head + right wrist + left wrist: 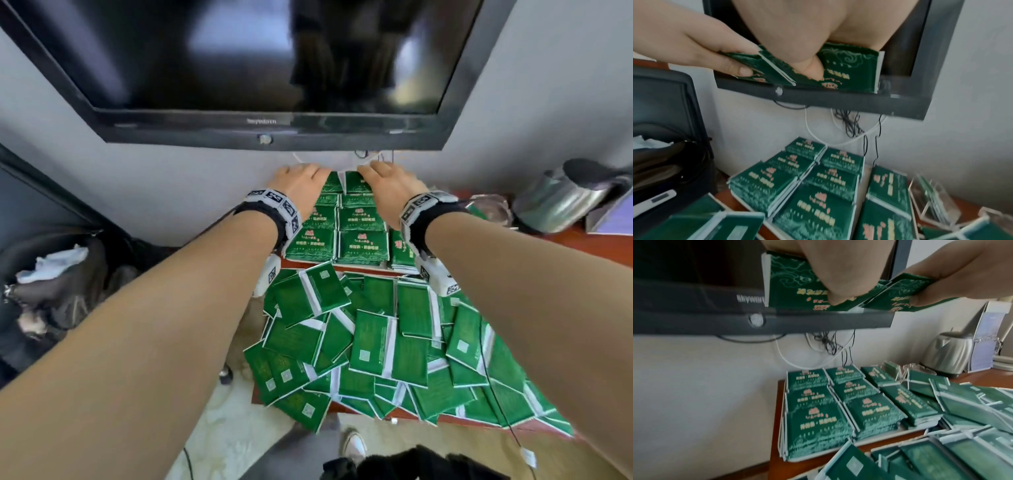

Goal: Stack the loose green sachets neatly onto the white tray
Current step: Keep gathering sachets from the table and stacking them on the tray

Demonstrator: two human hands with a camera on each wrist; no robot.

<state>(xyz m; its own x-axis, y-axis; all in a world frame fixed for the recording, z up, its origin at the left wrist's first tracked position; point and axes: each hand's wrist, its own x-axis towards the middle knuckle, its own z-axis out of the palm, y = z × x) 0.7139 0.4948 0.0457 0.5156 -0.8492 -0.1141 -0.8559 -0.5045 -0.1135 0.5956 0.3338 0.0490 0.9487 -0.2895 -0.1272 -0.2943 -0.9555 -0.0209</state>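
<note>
Two hands, the left hand [301, 183] and right hand [387, 186], each pinch one green sachet [797, 283] above seven stacks on the white tray [875, 442].

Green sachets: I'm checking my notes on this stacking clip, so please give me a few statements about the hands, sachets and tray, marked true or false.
1. The left hand holds green sachets. True.
2. The right hand is free and holds nothing. False: its thumb and fingers pinch more sachets.
3. The white tray holds sachets in neat stacks, printed side up. True.
4. The loose pile lies on the floor. False: it lies on the reddish table, nearer the person than the tray.
5. A metal kettle stands on the table beyond the stacks. True.
</note>
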